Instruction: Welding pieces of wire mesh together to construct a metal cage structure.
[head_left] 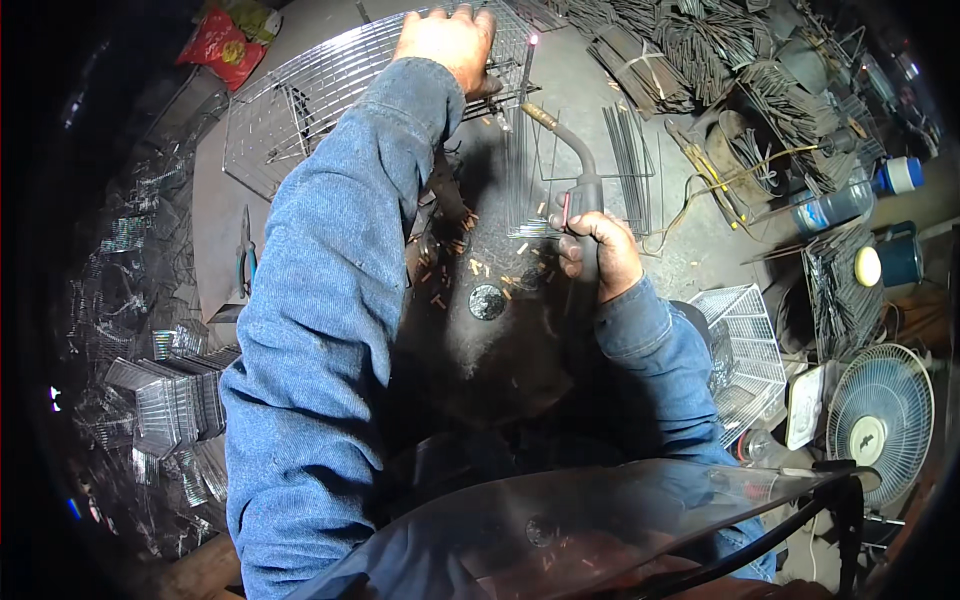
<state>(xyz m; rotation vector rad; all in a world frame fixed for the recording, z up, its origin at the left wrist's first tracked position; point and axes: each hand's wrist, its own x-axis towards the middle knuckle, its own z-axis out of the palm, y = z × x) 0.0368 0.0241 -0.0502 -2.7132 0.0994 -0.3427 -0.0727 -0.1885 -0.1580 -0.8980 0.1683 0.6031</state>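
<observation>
Bracing the wire-mesh basket (pixel 270 135) at the far edge of the work surface, here's the left hand (pixel 447 47), laid over the top wires; whether its fingers close around them, I can't tell. And over on the right, the right hand (pixel 603 253) is wrapped firmly around the welding torch (pixel 588 190), fingers beside the red trigger (pixel 567 208). Look at that glowing spot (pixel 533 40) by the basket's right edge! Good work here, I'd judge, calls for a motionless basket, a steady nozzle angle and short, even bursts, with the left thumb well clear of the heat.

Now the pose: the left arm reaches long and forward, hand palm down, while the right elbow looks bent, the forearm angling in from the lower right. The torch's curved neck points its brass nozzle (pixel 540 115) up and left, towards the basket.
</observation>
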